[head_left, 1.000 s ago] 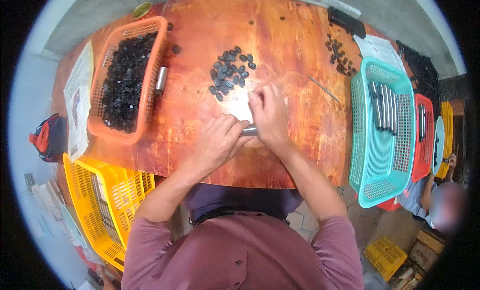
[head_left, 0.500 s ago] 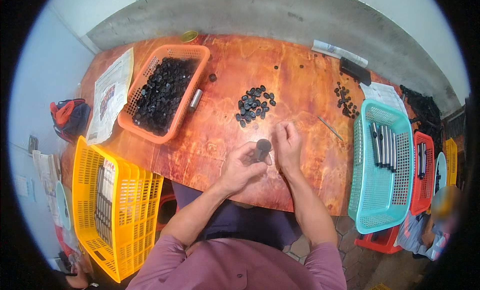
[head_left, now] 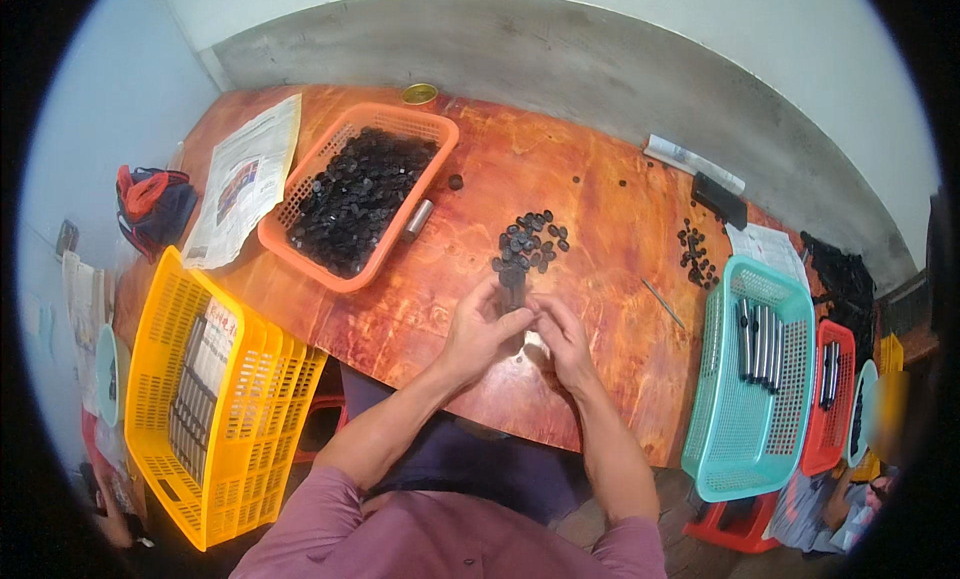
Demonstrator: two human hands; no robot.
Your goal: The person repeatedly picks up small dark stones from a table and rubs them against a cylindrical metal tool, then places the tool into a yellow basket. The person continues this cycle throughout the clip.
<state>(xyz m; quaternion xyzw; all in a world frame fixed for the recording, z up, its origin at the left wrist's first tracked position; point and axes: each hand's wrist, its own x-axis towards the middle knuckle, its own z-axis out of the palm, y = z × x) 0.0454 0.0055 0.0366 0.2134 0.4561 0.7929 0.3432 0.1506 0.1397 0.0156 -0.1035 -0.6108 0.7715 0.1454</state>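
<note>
My left hand [head_left: 480,329] is wrapped round a short dark cylinder [head_left: 512,291] that stands up out of its grip, with its black end on top. My right hand [head_left: 563,341] is closed, its fingertips brought up against the left thumb and the cylinder's side. Whatever those right fingers pinch, if anything, is too small or hidden to name. Just beyond both hands, a loose heap of small black oval caps [head_left: 545,249] lies on the reddish-brown wooden table [head_left: 420,329].
An orange basket [head_left: 440,164] full of black pieces stands left, a metal tube [head_left: 418,219] beside it. Stacked yellow crates [head_left: 260,419] are at lower left. A thin rod [head_left: 662,303] lies right, before a teal basket [head_left: 735,444] holding silver-black tubes [head_left: 762,344].
My right hand has come left to meet the left hand at the cylinder. The cylinder has moved slightly away from me, toward the caps. The whole view has tilted a little.
</note>
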